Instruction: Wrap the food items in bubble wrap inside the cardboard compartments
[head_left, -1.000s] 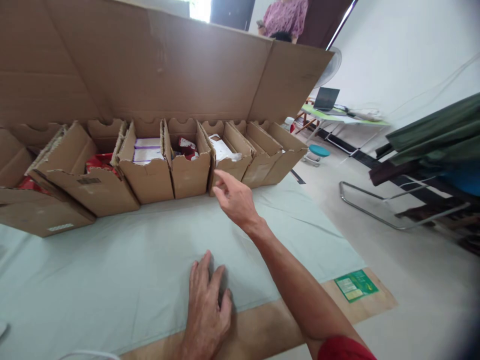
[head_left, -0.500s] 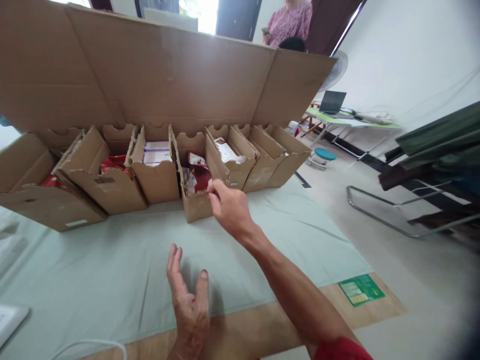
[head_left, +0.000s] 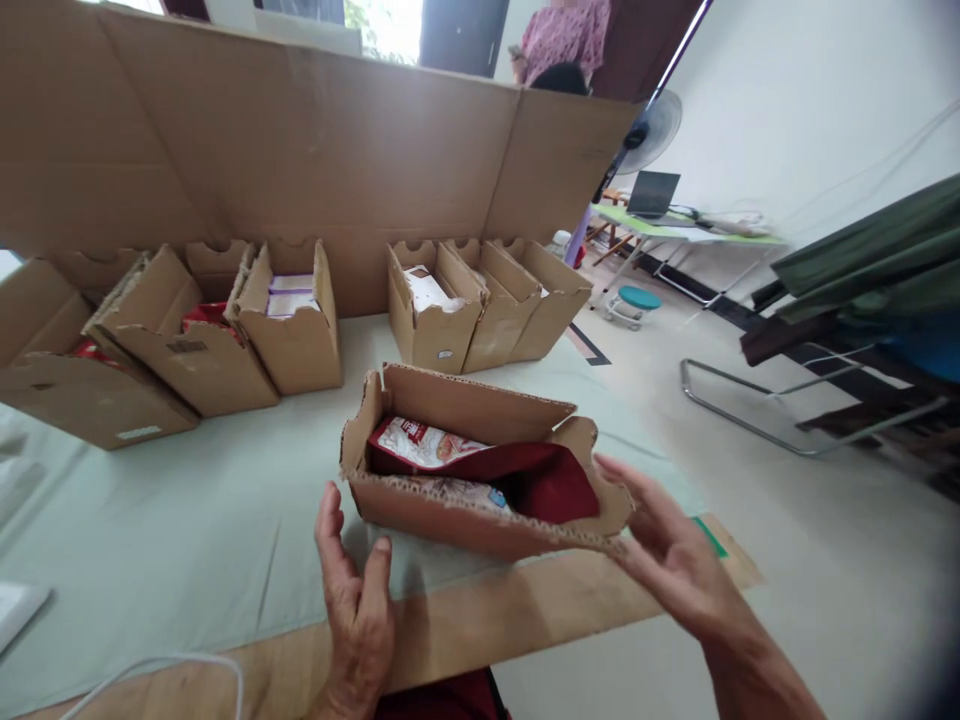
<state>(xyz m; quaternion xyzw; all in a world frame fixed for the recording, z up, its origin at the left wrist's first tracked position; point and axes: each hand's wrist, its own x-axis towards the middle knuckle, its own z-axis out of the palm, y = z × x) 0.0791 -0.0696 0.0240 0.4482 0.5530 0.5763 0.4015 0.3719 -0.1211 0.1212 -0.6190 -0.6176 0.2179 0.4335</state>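
Left grip [head_left: 354, 615] spread, right grip [head_left: 679, 560] around end of carton [head_left: 442, 525], boxes [head_left: 292, 350] behind, white cable [head_left: 180, 657] nearby

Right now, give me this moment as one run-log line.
Left hand: open, beside nearest cardboard box | Right hand: at box's right end | Box: open-topped, dark red packaging inside | Behind: other boxes

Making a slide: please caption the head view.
Right hand at one end of a cardboard box, left hand open near the other, dark red packaging inside; a row of boxes behind.
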